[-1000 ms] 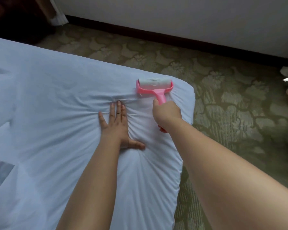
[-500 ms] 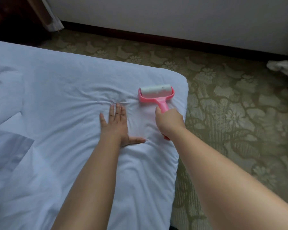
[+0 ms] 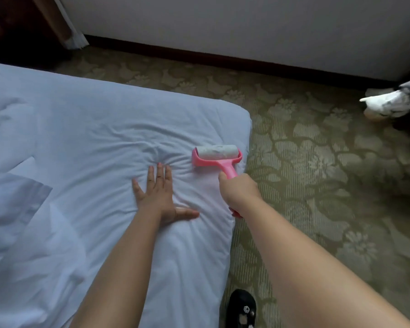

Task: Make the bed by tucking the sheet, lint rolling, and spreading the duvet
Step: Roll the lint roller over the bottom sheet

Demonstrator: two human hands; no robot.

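From the head camera I see my left hand (image 3: 157, 194) lying flat on the white sheet (image 3: 100, 143), fingers straight and spread wide, thumb stuck out toward the bed's edge. It presses the fabric just beside the lint roller (image 3: 217, 156), and creases fan out from the fingertips (image 3: 159, 167) toward the roller.

My right hand (image 3: 239, 191) is curled round the roller's pink handle, gripping it. The roller's white drum rests on the sheet near the mattress corner, just beyond my right hand and to the right of my left hand. The pink end of the handle pokes out below my wrist.

A bunched duvet (image 3: 12, 143) lies well to the left of the roller. Right of the roller, past the bed's edge, is patterned carpet (image 3: 317, 162). A black shoe (image 3: 243, 308) stands on the carpet, well below the roller. A white and grey thing (image 3: 386, 102) sits on the floor far to the roller's upper right; I cannot tell what it is.
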